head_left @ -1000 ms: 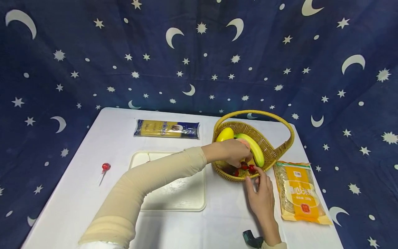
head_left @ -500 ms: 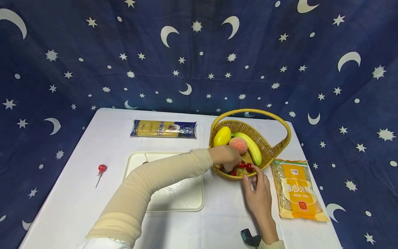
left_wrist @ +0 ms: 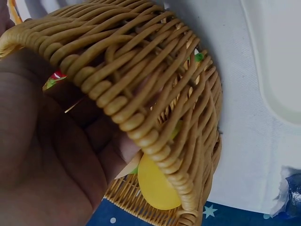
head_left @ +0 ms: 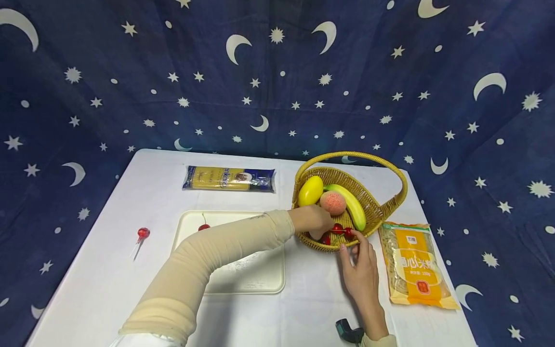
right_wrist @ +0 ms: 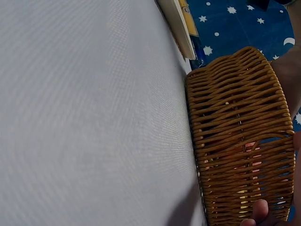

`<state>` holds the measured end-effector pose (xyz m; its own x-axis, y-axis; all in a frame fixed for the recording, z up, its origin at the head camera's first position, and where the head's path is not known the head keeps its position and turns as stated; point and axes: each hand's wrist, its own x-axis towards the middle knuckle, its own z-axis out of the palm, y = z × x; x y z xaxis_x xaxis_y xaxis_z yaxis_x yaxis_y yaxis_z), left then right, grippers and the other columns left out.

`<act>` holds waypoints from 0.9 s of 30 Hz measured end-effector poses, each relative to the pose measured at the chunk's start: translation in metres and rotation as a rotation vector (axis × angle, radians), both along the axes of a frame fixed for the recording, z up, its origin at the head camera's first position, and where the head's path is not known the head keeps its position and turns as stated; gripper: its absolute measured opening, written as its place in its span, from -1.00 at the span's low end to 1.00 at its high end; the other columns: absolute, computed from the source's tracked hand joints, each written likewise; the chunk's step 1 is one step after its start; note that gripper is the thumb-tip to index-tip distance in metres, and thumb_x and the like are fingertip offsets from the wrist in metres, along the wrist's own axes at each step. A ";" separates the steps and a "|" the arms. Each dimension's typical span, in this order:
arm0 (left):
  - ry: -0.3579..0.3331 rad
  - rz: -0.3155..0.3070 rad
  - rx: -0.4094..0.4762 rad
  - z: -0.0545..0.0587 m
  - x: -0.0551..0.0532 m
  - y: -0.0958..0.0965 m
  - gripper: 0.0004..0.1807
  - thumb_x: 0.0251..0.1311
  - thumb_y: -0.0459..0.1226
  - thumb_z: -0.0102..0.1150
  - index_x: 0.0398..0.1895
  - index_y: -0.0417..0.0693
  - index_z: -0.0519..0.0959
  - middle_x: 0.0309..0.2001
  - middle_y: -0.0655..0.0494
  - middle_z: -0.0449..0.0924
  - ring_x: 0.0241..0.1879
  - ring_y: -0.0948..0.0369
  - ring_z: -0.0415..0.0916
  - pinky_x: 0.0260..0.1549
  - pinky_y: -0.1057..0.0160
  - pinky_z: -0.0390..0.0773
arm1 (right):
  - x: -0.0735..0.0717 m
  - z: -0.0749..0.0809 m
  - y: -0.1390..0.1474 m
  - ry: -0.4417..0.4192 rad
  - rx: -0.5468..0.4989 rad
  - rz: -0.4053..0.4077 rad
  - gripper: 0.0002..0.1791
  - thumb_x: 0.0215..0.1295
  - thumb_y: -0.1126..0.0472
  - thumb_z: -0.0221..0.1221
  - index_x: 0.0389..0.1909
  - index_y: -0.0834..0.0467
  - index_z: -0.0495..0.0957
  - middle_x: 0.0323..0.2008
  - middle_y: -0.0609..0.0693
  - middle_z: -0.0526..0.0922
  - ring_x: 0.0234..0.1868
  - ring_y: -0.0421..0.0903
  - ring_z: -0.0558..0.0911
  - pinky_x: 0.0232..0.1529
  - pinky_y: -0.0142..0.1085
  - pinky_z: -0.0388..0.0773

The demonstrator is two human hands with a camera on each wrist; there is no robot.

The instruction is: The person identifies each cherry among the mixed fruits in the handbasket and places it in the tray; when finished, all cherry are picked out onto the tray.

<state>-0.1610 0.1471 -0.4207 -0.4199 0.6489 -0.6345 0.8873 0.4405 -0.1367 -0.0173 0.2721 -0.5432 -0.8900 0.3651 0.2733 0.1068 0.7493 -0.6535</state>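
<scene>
My left hand [head_left: 315, 220] reaches down inside the wicker basket [head_left: 373, 212], at its near left side. Its fingertips are hidden there, so what they hold does not show. Beside them lie several red cherries [head_left: 337, 228]. In the left wrist view, the palm faces the woven wall, its fingers passing behind the rim. My right hand [head_left: 363, 270] grips the basket's near rim, index finger over the edge by a cherry and thumb outside. Fingertips [right_wrist: 260, 209] show against the outer weave in the right wrist view. A lemon [head_left: 310, 191], a peach [head_left: 333, 203] and a banana [head_left: 352, 207] also lie inside.
A white tray [head_left: 247, 287] with a cherry [head_left: 204, 226] on it lies under the left forearm. A spaghetti packet [head_left: 230, 179] is behind, a lollipop [head_left: 142, 233] at left, a noodle bag [head_left: 416, 265] at right. A dark curved object [head_left: 348, 331] is near the right wrist.
My left hand has shifted left and toward the front within the basket, uncovering the peach. The right hand has stayed at the rim. The head view has shifted slightly.
</scene>
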 end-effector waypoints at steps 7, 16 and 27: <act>0.006 0.012 -0.021 -0.002 0.000 -0.002 -0.65 0.58 -0.18 0.01 0.32 0.17 0.55 0.10 0.26 0.66 -0.13 0.33 0.43 -0.10 0.41 0.52 | 0.000 0.001 -0.002 -0.001 -0.003 0.000 -0.47 0.52 0.10 0.24 0.43 0.08 0.43 -0.26 0.08 0.49 -0.25 -0.07 0.38 -0.21 -0.23 0.26; -0.039 0.006 0.091 -0.011 -0.013 -0.013 -0.85 0.48 -0.19 0.14 0.01 0.07 0.61 -0.09 0.22 0.63 -0.21 0.29 0.39 -0.11 0.36 0.52 | 0.001 0.002 -0.004 -0.009 -0.017 -0.002 -0.48 0.54 0.10 0.21 0.43 0.10 0.42 -0.25 0.07 0.48 -0.22 -0.06 0.39 -0.17 -0.29 0.22; -0.155 0.049 0.284 -0.003 -0.026 -0.031 -0.77 0.41 -0.02 0.32 0.00 0.13 0.72 -0.05 0.26 0.74 -0.14 0.30 0.56 -0.01 0.30 0.65 | 0.001 0.003 -0.005 -0.003 -0.022 0.004 -0.47 0.55 0.10 0.21 0.44 0.13 0.41 -0.23 0.09 0.48 -0.20 -0.05 0.40 -0.17 -0.36 0.18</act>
